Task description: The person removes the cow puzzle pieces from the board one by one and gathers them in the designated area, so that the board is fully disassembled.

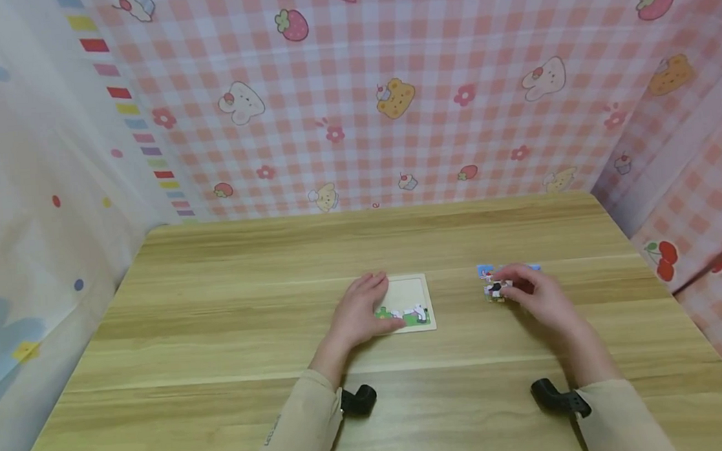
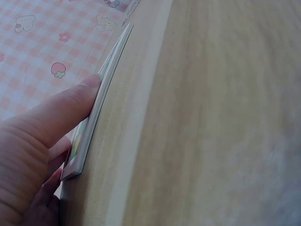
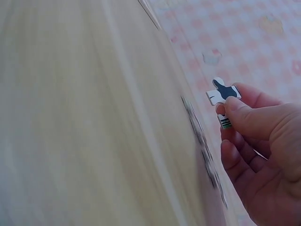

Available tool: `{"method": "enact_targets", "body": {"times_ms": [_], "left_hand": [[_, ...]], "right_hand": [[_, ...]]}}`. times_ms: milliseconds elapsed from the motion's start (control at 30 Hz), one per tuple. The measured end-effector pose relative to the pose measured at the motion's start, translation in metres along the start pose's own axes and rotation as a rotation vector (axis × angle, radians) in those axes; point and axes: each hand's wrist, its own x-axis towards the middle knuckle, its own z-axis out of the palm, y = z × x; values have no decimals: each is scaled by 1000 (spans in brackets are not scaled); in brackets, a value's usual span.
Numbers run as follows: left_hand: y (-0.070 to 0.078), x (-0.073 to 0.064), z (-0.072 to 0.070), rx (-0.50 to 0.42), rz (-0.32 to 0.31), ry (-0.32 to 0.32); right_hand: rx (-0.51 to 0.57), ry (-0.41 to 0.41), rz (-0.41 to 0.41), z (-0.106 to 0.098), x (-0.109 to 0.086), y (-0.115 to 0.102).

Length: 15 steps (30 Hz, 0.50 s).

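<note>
A square jigsaw tray (image 1: 427,287) with a pale rim lies at the middle of the table, its lower part filled with green and white picture pieces (image 1: 413,315). My left hand (image 1: 359,311) holds the tray at its left side, thumb on the near rim, fingers toward the far edge. In the left wrist view the thumb (image 2: 70,110) presses the tray's edge. To the right, my right hand (image 1: 539,299) pinches a black-and-white jigsaw piece (image 3: 225,92) between thumb and fingers, above the table. Part of that piece is hidden behind the thumb.
Loose jigsaw pieces (image 1: 484,271) with blue parts lie by my right hand, partly covered by it. In the right wrist view several pieces (image 3: 202,146) show edge-on on the wooden table (image 1: 245,260). A checked pink curtain (image 1: 351,67) hangs behind the table.
</note>
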Motion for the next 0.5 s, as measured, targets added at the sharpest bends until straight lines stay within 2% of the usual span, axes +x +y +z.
{"method": "enact_targets", "body": {"times_ms": [167, 400, 500], "left_hand": [[1, -1, 0, -8, -2, 4], [1, -1, 0, -12, 1, 9], [1, -1, 1, -17, 1, 12]], "right_hand": [[-9, 28, 33, -17, -9, 9], [-128, 56, 69, -37, -18, 21], [-134, 75, 61, -41, -20, 24]]}}
